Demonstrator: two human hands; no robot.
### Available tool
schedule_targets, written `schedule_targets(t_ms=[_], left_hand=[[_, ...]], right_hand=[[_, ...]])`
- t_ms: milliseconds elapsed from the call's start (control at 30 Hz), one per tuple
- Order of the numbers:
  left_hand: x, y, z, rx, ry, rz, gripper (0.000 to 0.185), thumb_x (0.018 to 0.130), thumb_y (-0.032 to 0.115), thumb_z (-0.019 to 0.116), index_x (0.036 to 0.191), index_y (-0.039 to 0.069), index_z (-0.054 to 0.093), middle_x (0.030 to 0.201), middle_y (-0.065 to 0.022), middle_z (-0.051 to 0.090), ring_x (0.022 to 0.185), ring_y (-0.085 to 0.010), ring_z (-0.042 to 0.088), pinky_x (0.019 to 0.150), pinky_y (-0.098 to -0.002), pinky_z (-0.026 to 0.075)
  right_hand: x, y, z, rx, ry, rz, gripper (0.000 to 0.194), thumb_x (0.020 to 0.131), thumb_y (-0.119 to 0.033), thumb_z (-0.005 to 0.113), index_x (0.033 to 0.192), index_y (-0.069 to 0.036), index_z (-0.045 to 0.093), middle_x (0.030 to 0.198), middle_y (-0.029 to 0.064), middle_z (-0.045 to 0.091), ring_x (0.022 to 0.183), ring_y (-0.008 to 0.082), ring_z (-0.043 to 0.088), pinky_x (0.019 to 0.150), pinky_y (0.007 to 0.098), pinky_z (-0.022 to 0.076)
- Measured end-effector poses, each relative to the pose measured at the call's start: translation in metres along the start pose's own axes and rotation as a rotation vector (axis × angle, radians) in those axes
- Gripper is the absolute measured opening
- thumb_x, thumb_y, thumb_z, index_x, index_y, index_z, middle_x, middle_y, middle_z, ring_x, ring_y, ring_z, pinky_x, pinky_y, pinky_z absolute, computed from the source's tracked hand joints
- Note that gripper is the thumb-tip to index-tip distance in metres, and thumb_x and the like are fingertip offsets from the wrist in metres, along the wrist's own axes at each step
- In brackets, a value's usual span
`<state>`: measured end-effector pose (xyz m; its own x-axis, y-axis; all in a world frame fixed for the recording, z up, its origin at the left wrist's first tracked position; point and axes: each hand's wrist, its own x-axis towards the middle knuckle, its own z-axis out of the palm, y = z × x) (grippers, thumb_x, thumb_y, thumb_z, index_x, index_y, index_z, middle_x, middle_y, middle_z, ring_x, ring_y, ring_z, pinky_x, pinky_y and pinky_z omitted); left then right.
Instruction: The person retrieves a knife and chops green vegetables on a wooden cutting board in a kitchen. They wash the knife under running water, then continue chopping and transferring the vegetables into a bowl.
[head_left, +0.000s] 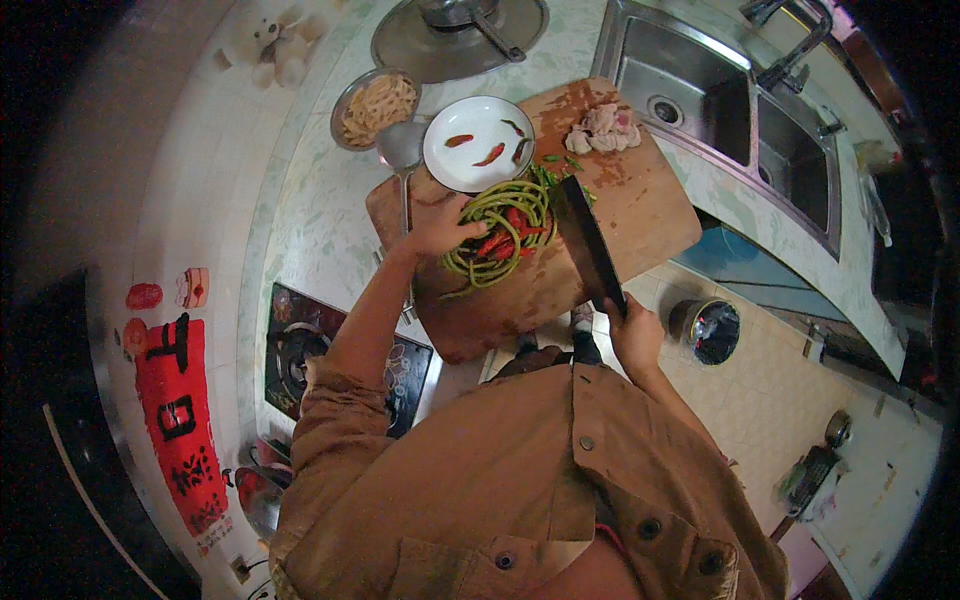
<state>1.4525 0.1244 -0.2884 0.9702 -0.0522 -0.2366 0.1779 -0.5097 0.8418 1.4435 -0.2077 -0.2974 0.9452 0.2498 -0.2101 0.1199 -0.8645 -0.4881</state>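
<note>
My right hand (634, 334) grips the handle of a cleaver (586, 244), whose dark blade lies along the right side of a heap of long green beans (517, 196). My left hand (442, 227) rests on the left edge of that heap, fingers spread over the beans, beside red chili peppers (495, 241). All of it lies on a wooden cutting board (645, 195). Small cut green pieces (551, 176) are near the blade tip. A white plate (471, 169) with a few chilies touches the heap's far side. Pale raw meat (604, 129) sits at the board's far right corner.
A metal bowl of pale strips (379, 109) and a metal ladle (401, 146) stand left of the plate. Beyond are a large pot lid (390, 41) and a double sink (675, 82). A gas stove (300, 360) is at the left, a waste bin (709, 331) on the floor at right.
</note>
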Motion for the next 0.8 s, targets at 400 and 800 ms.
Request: schedule_targets(t_ms=[400,800], left_hand=[[0.009,0.037,-0.008,-0.037,0.096,-0.378,0.050,0.079,0.030,0.064,0.115,-0.002,0.048,0.106,-0.0143,0.057,0.096,-0.0218,0.056,0.083,-0.0322,0.045],[0.028,-0.011,0.009,0.011,0.014,-0.051,0.064,0.062,0.030,0.076,0.113,0.001,0.053,0.106,-0.0134,0.060,0.095,-0.0236,0.058,0.085,-0.0350,0.044]], right_hand=[[-0.003,0.004,0.002,0.086,-0.027,-0.001,0.029,0.085,-0.034,0.052,0.093,-0.008,0.064,0.063,0.0178,0.060,0.059,0.0364,0.059,0.053,0.0441,0.0457],[-0.019,0.014,-0.033,0.147,-0.078,-0.048,0.025,0.085,-0.031,0.055,0.088,-0.008,0.064,0.059,0.0163,0.057,0.055,0.0344,0.057,0.051,0.0416,0.0430]])
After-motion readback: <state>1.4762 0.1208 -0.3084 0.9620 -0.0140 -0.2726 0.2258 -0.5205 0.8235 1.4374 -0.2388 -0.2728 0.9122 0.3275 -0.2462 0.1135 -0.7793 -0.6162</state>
